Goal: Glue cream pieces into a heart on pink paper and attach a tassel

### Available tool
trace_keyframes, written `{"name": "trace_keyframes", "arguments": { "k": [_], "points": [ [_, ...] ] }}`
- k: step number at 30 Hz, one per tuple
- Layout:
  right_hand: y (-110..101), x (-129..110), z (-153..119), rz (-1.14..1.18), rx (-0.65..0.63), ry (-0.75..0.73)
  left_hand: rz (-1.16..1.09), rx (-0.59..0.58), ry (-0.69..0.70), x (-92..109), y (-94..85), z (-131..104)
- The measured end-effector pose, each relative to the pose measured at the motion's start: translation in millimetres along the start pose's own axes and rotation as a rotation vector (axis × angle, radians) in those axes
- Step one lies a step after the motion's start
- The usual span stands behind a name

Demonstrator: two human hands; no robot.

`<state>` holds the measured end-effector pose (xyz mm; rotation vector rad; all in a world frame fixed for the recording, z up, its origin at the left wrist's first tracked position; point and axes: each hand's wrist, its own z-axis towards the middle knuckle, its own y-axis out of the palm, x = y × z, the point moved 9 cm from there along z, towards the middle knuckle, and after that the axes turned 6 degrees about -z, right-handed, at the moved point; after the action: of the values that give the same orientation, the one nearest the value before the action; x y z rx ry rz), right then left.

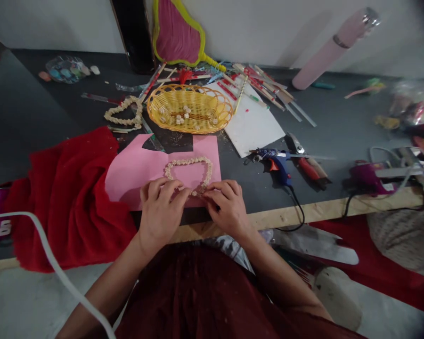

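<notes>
Head view shows a pale, knobbly loop (191, 161) on pink paper (134, 169) near the front of the table (237, 162). The left hand (160, 209) and right hand (230, 209) work at its near side, fingers bent inward (whether pinching or merely pressing, one cannot tell). Handling it seems to need light pressure.

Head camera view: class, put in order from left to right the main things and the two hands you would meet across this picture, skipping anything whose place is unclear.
Red cloth → left hand → right hand → blue glue gun → pink bottle → clear plastic wrapping
</notes>
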<state>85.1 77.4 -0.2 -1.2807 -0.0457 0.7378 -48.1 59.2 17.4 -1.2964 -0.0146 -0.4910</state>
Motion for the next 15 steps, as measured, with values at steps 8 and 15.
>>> {"name": "trace_keyframes", "arguments": {
  "k": [8,15],
  "points": [
    [0,3,-2,0.061,0.020,-0.016,0.030,-0.072,0.026,1,11.0,12],
    [-1,4,-4,0.061,0.015,-0.017,-0.017,-0.026,0.004,-1,11.5,11]
  ]
}}
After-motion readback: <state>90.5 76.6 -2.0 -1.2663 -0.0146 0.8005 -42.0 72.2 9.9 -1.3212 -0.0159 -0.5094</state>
